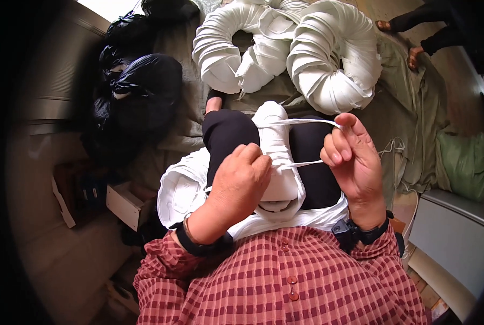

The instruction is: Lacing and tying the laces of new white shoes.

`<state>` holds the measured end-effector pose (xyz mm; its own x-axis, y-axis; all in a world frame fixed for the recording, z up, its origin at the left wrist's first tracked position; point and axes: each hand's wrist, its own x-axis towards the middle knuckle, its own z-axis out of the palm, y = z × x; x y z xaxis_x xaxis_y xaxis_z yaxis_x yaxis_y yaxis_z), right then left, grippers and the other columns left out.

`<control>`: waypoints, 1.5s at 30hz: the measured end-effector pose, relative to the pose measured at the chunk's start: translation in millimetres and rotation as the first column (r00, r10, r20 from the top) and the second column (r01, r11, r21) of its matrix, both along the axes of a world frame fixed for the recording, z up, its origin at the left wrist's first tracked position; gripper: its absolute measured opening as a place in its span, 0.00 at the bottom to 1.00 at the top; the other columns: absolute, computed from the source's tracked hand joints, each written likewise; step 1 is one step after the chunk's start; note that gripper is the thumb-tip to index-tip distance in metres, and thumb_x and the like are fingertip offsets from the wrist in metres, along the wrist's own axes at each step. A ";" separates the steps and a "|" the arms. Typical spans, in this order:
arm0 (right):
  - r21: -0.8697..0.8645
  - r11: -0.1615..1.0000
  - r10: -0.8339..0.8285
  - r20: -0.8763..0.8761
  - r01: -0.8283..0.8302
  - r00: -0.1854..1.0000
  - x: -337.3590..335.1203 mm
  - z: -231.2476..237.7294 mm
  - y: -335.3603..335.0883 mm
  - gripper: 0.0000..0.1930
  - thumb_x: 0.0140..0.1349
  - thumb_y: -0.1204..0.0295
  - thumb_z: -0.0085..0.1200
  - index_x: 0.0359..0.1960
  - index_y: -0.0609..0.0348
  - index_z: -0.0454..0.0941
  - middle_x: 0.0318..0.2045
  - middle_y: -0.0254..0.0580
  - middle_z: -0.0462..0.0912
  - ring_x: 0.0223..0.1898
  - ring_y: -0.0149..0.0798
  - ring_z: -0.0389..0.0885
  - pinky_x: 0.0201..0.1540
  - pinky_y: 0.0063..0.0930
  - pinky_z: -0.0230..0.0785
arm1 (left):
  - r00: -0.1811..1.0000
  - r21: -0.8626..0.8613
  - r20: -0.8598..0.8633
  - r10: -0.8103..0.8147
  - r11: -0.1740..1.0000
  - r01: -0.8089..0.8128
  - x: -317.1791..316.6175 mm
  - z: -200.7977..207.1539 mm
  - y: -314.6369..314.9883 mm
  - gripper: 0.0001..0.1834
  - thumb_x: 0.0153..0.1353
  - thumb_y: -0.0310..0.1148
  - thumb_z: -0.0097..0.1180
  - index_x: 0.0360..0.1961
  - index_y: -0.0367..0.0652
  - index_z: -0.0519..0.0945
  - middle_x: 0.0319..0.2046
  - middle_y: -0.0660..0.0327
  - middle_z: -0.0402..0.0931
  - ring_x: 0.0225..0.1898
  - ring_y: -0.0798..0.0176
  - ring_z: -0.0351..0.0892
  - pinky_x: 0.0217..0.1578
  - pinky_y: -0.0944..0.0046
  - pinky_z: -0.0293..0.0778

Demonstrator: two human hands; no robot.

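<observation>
A white cloth piece that looks like a shoe upper [277,141] lies lengthwise between my knees, its rounded end pointing away from me. From it a white lace [310,121] runs to my right hand [356,160], pinched at the raised thumb and forefinger. A second stretch of lace, lower down, reaches the curled fingers of the same hand. My left hand [241,176] is closed at the left side of the upper, knuckles up; whatever its fingertips grip is hidden. Beside my left thigh rests a stack of similar white pieces [181,189].
Large rings of nested white pieces [334,57] lie ahead on a grey-green cloth. Black plastic bags [144,86] are at far left, above an open box [125,206]. A green bag [467,162] and grey case [453,233] stand right. Another person's feet [414,57] show at upper right.
</observation>
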<state>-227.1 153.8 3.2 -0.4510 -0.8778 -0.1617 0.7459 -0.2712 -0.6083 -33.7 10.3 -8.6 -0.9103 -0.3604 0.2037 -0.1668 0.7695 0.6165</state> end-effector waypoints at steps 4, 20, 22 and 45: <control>0.021 1.000 0.012 -0.052 -0.011 0.999 2.7 0.0 1.4 0.13 0.77 0.68 0.45 0.54 0.61 0.76 0.22 0.29 0.70 0.25 0.26 0.68 0.30 0.19 0.61 | 0.986 0.529 0.167 0.021 0.842 -0.107 0.4 -8.1 -5.0 0.06 0.63 0.27 0.64 0.35 0.36 0.80 0.28 0.63 0.75 0.30 0.65 0.76 0.32 0.64 0.73; 0.316 0.888 0.219 -0.929 0.335 0.298 -25.6 -24.5 -53.4 0.15 0.72 0.71 0.52 0.58 0.60 0.73 0.44 0.49 0.83 0.43 0.43 0.83 0.47 0.36 0.75 | 0.944 0.126 0.303 0.130 0.976 -0.175 13.9 0.4 6.0 0.13 0.68 0.37 0.60 0.31 0.38 0.76 0.23 0.52 0.74 0.23 0.49 0.75 0.27 0.54 0.71; 0.384 0.786 0.391 -0.916 0.483 0.092 2.5 -3.2 -26.3 0.19 0.65 0.66 0.63 0.52 0.61 0.73 0.41 0.51 0.79 0.35 0.48 0.82 0.42 0.39 0.75 | 0.881 0.176 0.465 0.091 0.965 -0.193 12.5 9.8 0.4 0.16 0.70 0.40 0.59 0.30 0.38 0.76 0.21 0.50 0.74 0.24 0.47 0.76 0.28 0.52 0.71; 0.315 0.920 0.283 -0.946 0.235 0.160 57.4 -30.5 26.1 0.13 0.57 0.82 0.61 0.44 0.56 0.82 0.38 0.38 0.76 0.38 0.41 0.80 0.39 0.31 0.75 | 0.977 -0.561 0.140 -0.163 0.800 0.214 45.7 -10.5 -21.0 0.11 0.52 0.31 0.59 0.39 0.45 0.78 0.35 0.61 0.73 0.38 0.60 0.77 0.31 0.62 0.70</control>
